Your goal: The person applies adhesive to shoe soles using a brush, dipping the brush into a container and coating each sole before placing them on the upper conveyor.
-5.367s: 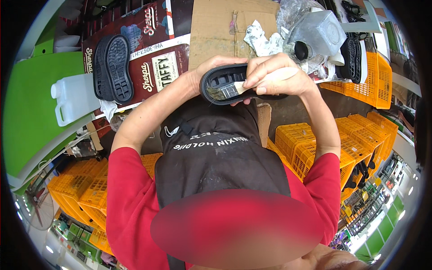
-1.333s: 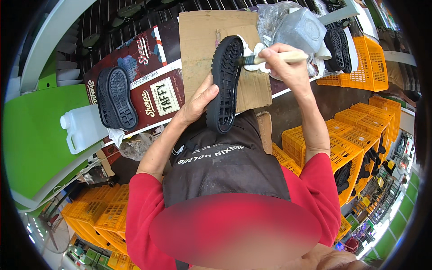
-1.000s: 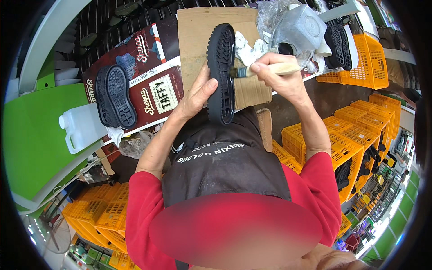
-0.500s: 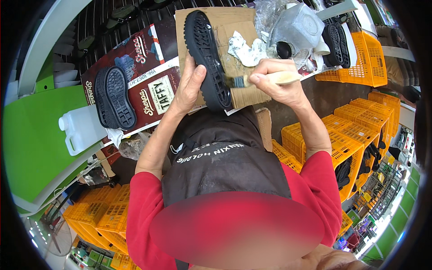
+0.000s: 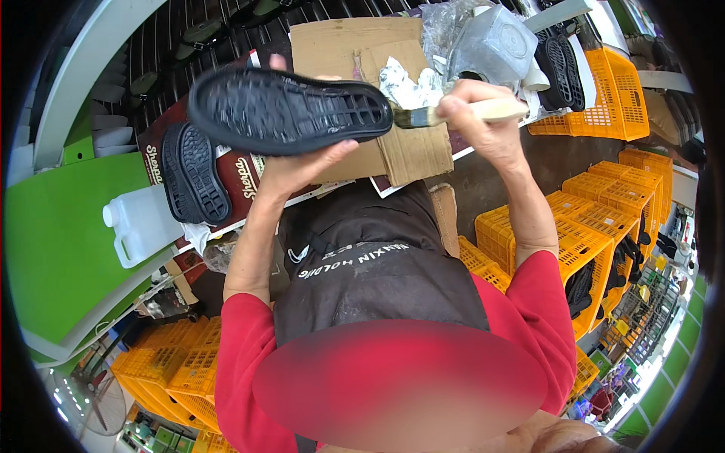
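A black shoe sole (image 5: 291,112) lies crosswise in my left hand (image 5: 302,167), its gridded hollow side facing up. My fingers wrap under it, with the thumb along its near edge. In my right hand (image 5: 483,117) is a paintbrush (image 5: 498,110) with a pale wooden handle. Its dark bristles reach the narrower right end of the sole, touching or nearly touching the rim. Beneath both hands is a flattened piece of cardboard (image 5: 423,155), on which a crumpled white rag (image 5: 408,84) rests.
More black soles (image 5: 195,172) sit at the left, beside a white plastic jug (image 5: 140,220). A cloudy plastic container (image 5: 495,47) stands at the back right, near another sole (image 5: 559,69). Yellow crates (image 5: 585,226) line the right side; one crate (image 5: 608,94) adjoins the table.
The sole has turned from upright to nearly level, swinging left, and its hollow side now faces up. My right hand has shifted slightly right and up with the paintbrush.
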The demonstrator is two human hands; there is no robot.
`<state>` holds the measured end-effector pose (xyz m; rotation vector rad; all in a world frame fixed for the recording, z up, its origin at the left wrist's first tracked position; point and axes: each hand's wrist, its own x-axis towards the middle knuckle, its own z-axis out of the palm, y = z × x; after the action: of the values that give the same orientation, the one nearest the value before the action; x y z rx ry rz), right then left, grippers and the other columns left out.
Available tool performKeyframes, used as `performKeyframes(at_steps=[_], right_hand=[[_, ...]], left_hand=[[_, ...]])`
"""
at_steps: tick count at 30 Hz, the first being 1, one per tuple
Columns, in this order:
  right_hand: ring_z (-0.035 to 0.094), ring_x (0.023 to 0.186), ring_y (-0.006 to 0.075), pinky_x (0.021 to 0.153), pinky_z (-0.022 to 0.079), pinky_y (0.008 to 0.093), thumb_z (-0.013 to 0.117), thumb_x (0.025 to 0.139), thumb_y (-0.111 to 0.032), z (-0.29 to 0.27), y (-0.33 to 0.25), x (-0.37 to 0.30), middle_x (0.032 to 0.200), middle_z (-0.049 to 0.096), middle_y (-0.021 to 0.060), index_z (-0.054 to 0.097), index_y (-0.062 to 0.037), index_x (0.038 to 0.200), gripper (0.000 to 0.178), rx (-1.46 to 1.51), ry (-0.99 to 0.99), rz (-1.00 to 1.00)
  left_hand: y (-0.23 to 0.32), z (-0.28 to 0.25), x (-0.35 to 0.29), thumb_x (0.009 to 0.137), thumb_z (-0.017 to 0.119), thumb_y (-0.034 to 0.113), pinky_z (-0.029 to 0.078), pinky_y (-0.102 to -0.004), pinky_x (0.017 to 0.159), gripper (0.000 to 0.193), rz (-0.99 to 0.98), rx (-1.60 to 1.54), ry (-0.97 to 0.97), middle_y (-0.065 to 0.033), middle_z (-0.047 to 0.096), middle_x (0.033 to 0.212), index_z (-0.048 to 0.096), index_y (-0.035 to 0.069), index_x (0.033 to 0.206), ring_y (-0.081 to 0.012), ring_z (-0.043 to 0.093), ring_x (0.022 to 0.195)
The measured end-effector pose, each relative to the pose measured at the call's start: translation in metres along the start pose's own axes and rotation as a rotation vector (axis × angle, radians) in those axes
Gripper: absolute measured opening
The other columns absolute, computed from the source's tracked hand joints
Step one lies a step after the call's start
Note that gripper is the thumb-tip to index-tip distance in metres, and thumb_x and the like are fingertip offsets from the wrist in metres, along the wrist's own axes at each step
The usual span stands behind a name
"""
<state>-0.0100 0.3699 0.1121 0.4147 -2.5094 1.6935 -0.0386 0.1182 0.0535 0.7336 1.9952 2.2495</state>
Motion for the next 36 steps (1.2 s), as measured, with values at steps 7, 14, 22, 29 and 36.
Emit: performKeyframes(at_steps=[7,14,22,29,36], right_hand=[[0.051,0.053,0.0061,0.046,0.038,0.0205,0.065,0.085,-0.008,0.005,0.004,0.002,0.063,0.061,0.0024,0.066,0.0017,0.069,0.018,0.032,0.094,-0.184],[0.055,0.056,0.0072,0.047,0.04,0.0204,0.067,0.083,-0.008,0.017,-0.007,-0.005,0.065,0.063,0.0026,0.07,-0.0003,0.071,0.015,0.229,0.213,0.071],[0.053,0.053,0.0097,0.048,0.041,0.0224,0.068,0.081,-0.014,0.025,-0.001,-0.008,0.062,0.06,0.0049,0.064,0.0018,0.073,0.018,-0.008,0.122,-0.297],[0.056,0.053,0.0135,0.048,0.042,0.0248,0.068,0.077,-0.008,0.034,-0.011,-0.015,0.064,0.062,0.0074,0.063,0.0001,0.069,0.012,-0.004,0.02,-0.316],[0.055,0.051,0.013,0.047,0.042,0.0247,0.068,0.079,-0.011,0.04,-0.004,-0.013,0.064,0.062,0.0082,0.064,0.0008,0.073,0.014,0.024,0.075,-0.531]], left_hand=[[0.015,0.004,0.007,0.067,0.077,0.005,0.043,-0.034,0.096,0.081,0.336,0.359,-0.159,-0.0183,0.043,0.127,0.027,0.002,0.13,-0.0252,0.051,0.115],[-0.045,0.002,-0.001,0.069,0.072,-0.009,0.05,-0.0323,0.091,0.074,0.525,0.272,-0.07,-0.0254,0.04,0.13,0.03,0.007,0.127,-0.0298,0.056,0.11],[-0.036,0.002,0.012,0.072,0.07,0.006,0.05,-0.0377,0.083,0.048,0.698,0.585,0.005,-0.0211,0.056,0.118,0.039,0.008,0.109,-0.0351,0.06,0.101],[-0.022,0.0,0.016,0.074,0.067,0.006,0.052,-0.0358,0.08,0.045,0.706,0.717,-0.008,-0.0181,0.056,0.12,0.04,0.009,0.109,-0.0325,0.06,0.1],[-0.023,-0.007,0.023,0.074,0.065,0.005,0.052,-0.0353,0.079,0.043,0.755,0.751,0.002,-0.0175,0.056,0.12,0.04,0.01,0.109,-0.0315,0.06,0.1]])
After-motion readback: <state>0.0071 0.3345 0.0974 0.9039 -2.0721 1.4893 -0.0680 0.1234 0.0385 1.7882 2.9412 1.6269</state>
